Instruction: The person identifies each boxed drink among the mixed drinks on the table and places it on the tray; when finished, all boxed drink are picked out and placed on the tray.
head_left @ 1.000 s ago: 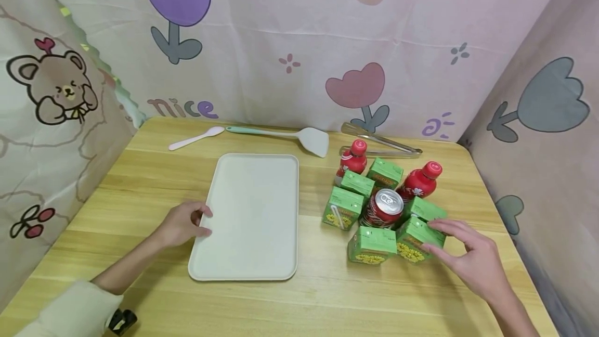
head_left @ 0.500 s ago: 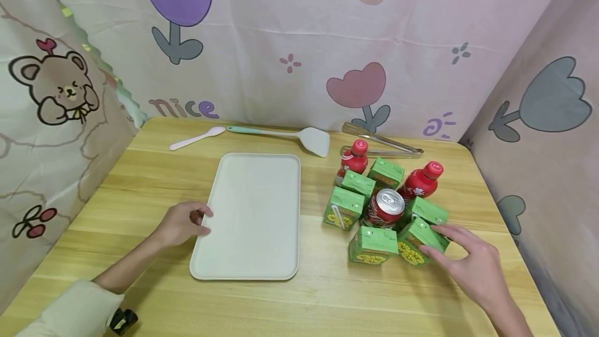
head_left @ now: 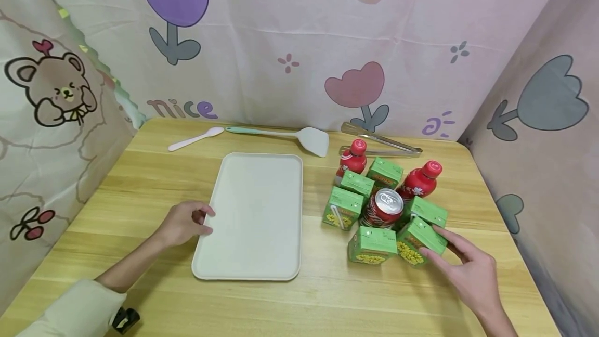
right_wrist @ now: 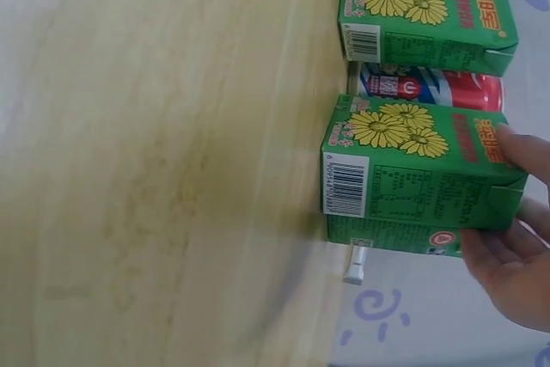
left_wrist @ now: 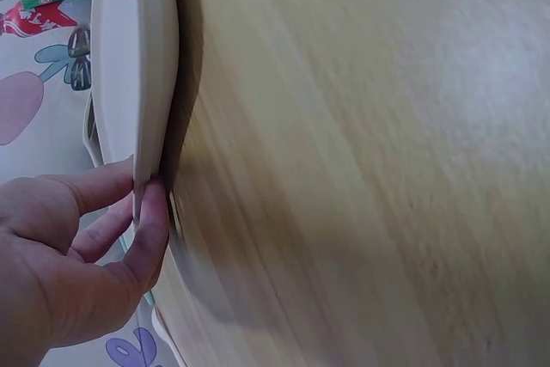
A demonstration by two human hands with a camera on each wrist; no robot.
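At the left edge of a pale rectangular tray, my left hand pinches the rim between thumb and fingers. The left wrist view shows the thumb on the outer side of the tray wall and fingers on the inner side. My right hand grips the front-right green drink carton near its top, thumb on one side and fingers on the other. In the right wrist view this carton has yellow flowers and a barcode; another carton is right behind it, partly hidden.
Around a red soda can stand several green cartons and two red-capped bottles. Along the back lie a pink spoon, a white turner and metal tongs. Patterned cloth hangs behind and at both sides.
The tray has slid slightly to the right with my left hand on it. My right fingers have moved in closer around the carton, which has turned and shifted a little.
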